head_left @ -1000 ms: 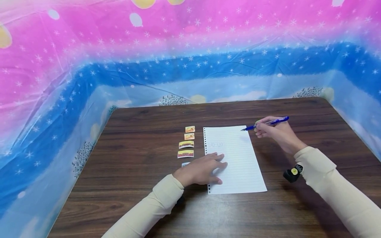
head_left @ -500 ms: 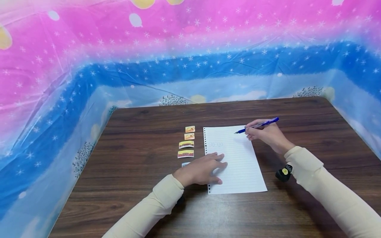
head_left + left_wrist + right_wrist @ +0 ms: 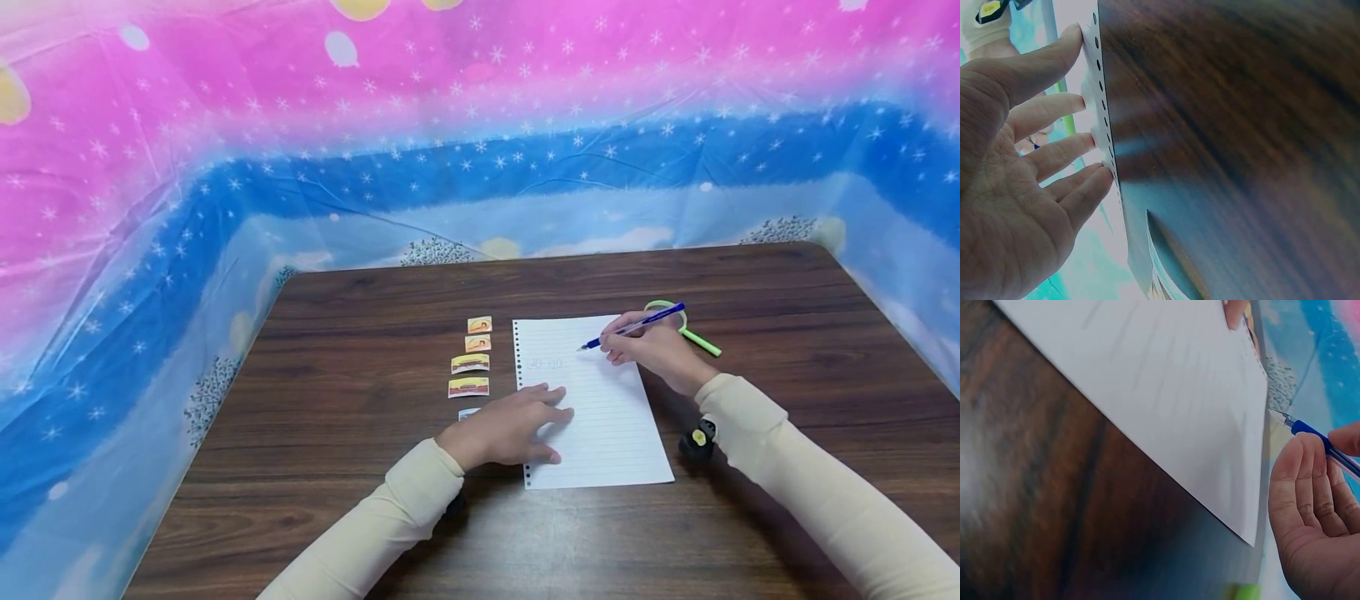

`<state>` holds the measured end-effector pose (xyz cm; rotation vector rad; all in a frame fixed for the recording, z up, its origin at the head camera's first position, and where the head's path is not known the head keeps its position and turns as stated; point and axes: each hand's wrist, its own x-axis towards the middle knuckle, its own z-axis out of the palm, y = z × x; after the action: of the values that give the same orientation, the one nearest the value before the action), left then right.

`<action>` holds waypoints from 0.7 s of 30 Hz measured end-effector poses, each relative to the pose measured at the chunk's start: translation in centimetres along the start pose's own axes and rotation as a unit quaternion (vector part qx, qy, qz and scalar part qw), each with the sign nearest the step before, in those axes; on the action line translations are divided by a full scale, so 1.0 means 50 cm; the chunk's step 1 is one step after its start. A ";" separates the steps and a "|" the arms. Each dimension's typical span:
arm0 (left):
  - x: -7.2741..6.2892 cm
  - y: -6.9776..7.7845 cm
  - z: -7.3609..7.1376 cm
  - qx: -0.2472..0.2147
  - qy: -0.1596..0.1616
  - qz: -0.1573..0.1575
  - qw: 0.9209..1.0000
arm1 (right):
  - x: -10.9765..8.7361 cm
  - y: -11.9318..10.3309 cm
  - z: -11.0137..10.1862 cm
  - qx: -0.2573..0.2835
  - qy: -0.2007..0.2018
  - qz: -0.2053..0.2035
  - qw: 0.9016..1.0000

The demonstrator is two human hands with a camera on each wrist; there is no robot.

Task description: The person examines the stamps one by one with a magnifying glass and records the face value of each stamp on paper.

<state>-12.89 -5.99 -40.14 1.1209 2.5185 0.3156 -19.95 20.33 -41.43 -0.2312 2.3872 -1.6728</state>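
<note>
A lined sheet of paper [image 3: 600, 442] with holes down its left edge lies on the table. Spread over its lower left side, my left hand [image 3: 506, 429] rests with fingertips on the sheet. My right hand [image 3: 656, 350] pinches a blue pen [image 3: 667, 313] above the paper's upper right part. In the right wrist view the pen [image 3: 1310, 432] shows its tip out, pointing away from the fingers; whether it touches the paper cannot be told. Faint handwritten figures [image 3: 544, 364] stand near the left margin.
Left of the sheet runs a column of small printed cards: orange ones [image 3: 479, 325], yellow and red ones [image 3: 468, 387], and a bluish one [image 3: 467, 414] partly hidden by my left hand. A green ring with a handle [image 3: 702, 342], like a magnifying glass, lies behind my right hand.
My right hand has moved left and slightly down with the pen, from beyond the paper's right edge to over the sheet, uncovering the green ringed thing. The left hand has stayed still.
</note>
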 end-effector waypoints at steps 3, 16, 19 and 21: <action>0.001 0.000 0.000 0.001 0.000 0.000 1.000 | 0.001 0.003 0.009 0.000 -0.003 0.001 1.000; 0.004 0.000 0.001 0.020 -0.002 0.000 1.000 | 0.001 0.015 0.030 0.026 -0.025 -0.012 0.999; 0.004 0.001 0.000 0.019 -0.004 -0.002 1.000 | 0.000 0.016 0.030 0.019 -0.024 -0.016 0.999; 0.004 0.002 0.000 0.018 -0.006 -0.004 1.000 | 0.000 0.017 0.029 0.013 -0.023 -0.017 0.999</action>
<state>-12.93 -5.78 -40.14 1.1218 2.5286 0.2606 -19.54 19.29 -42.71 -0.3056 2.3384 -1.6944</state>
